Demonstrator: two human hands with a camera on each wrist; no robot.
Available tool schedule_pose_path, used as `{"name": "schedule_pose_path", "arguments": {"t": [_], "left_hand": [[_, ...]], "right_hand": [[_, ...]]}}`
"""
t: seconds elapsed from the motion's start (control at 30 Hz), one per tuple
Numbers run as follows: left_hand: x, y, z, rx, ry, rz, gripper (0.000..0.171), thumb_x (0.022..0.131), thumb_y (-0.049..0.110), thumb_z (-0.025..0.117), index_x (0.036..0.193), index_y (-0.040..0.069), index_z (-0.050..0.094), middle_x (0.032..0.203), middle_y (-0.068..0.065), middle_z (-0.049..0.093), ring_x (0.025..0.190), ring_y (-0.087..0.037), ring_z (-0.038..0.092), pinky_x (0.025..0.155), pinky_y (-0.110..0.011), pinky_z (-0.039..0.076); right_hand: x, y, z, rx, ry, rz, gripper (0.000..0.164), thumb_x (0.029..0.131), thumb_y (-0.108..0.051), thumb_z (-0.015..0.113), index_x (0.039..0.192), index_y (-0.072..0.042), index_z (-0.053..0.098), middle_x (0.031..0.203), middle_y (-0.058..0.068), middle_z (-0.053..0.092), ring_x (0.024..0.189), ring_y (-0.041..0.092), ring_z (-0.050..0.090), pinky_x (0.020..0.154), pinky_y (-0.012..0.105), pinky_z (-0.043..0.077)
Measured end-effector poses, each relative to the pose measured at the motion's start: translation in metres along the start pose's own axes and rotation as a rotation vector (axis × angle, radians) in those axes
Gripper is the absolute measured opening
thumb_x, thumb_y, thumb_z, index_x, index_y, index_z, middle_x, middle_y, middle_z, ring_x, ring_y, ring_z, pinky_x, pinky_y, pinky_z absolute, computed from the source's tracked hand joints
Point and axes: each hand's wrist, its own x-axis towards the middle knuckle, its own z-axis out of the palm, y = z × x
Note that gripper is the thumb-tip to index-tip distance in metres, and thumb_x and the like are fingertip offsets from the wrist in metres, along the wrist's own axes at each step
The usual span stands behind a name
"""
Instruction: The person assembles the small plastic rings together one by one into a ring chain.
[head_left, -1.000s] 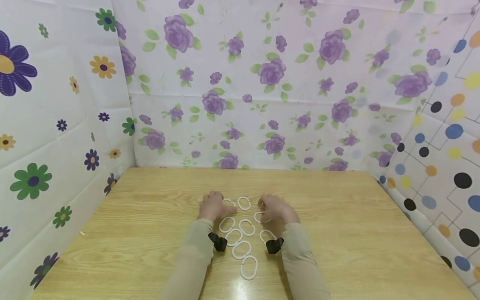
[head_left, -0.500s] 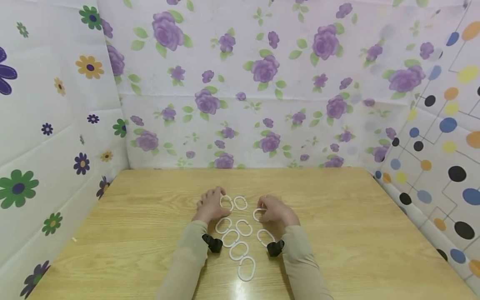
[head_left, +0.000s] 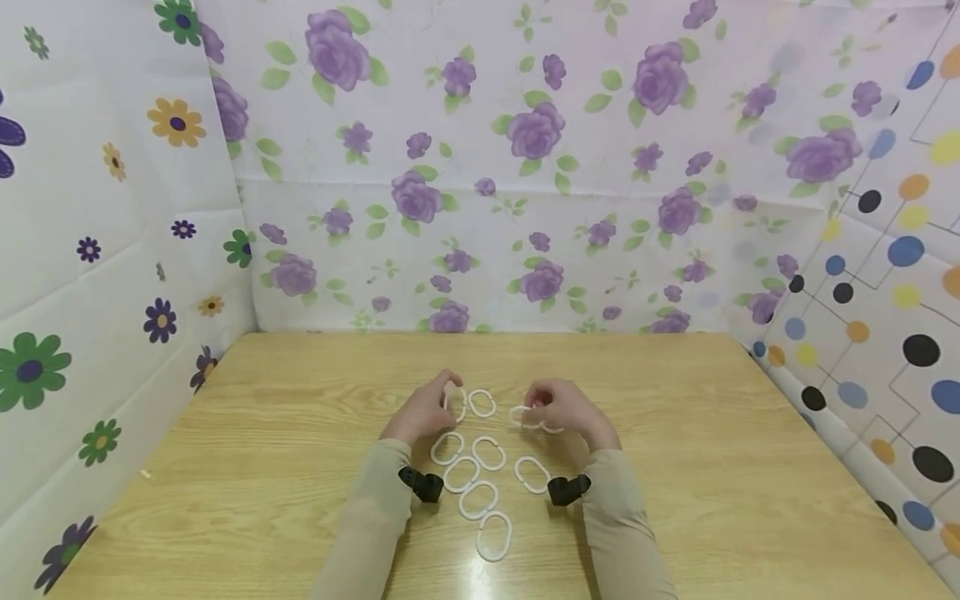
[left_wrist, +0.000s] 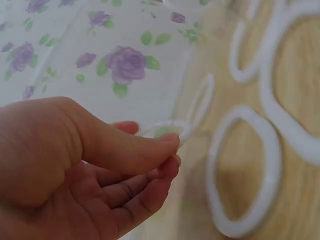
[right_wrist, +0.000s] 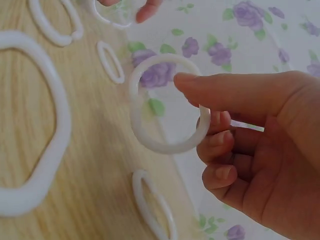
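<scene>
Several white plastic oval links, some with a small gap in the loop, are in front of me. My left hand [head_left: 420, 410] is at the far left of the group, its thumb and fingers pinching one link [head_left: 463, 408]; the grip is partly hidden by the thumb in the left wrist view. My right hand [head_left: 570, 410] holds another link [right_wrist: 134, 107] between thumb and curled fingers, raised off the wood. Below that hand lies a further link [right_wrist: 142, 207]. Between the hands a link [head_left: 493, 404] rests flat.
More loose links, such as the nearest one [head_left: 509, 535], lie on the wooden table [head_left: 712, 467] between my forearms. Patterned cloth [head_left: 480, 250] stands behind the table and at both sides. A small pale scrap [head_left: 146, 473] lies near the left edge.
My right hand has lifted its link and shifted slightly right, showing another link underneath. The left hand's fingers, spread around a link before, have closed in on it.
</scene>
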Motion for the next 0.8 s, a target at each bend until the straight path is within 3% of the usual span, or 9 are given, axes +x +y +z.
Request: {"name": "schedule_pose_path", "arguments": {"t": [0.2,0.33,0.57,0.8], "left_hand": [[-0.006,0.021,-0.014,-0.029,-0.048,0.182,0.052,0.086,-0.004,0.058,0.134,0.014,0.047,0.080,-0.005,0.056,0.068,-0.012,0.050,0.065,-0.026,0.040],[-0.010,0.030,-0.022,-0.036,-0.081,0.246,0.051,0.089,-0.005,0.057,0.136,0.015,0.047,0.084,-0.006,0.058,0.066,-0.012,0.050,0.063,-0.026,0.040],[-0.010,0.027,-0.026,-0.020,-0.108,0.325,0.052,0.093,-0.004,0.054,0.138,0.022,0.047,0.087,-0.005,0.058,0.068,-0.012,0.048,0.067,-0.027,0.040],[-0.010,0.027,-0.026,0.000,-0.092,0.433,0.048,0.097,-0.003,0.050,0.139,0.021,0.048,0.095,-0.009,0.062,0.075,-0.014,0.053,0.073,-0.031,0.044]], "right_hand": [[-0.001,-0.009,-0.004,0.051,-0.016,-0.047,0.012,0.087,-0.015,0.071,0.088,-0.005,0.064,0.072,0.000,0.057,0.066,0.012,0.053,0.065,0.029,0.046],[0.000,-0.012,-0.006,0.109,-0.031,-0.053,0.012,0.091,-0.016,0.067,0.090,-0.005,0.063,0.071,0.005,0.063,0.065,0.016,0.060,0.068,0.039,0.051],[0.002,-0.014,-0.005,0.174,-0.067,-0.066,0.019,0.096,-0.022,0.060,0.097,-0.003,0.063,0.072,0.005,0.065,0.066,0.016,0.060,0.065,0.035,0.049],[0.001,-0.015,-0.003,0.297,-0.121,-0.077,0.026,0.100,-0.023,0.055,0.101,0.002,0.059,0.071,0.000,0.061,0.065,0.017,0.056,0.061,0.032,0.044]]}}
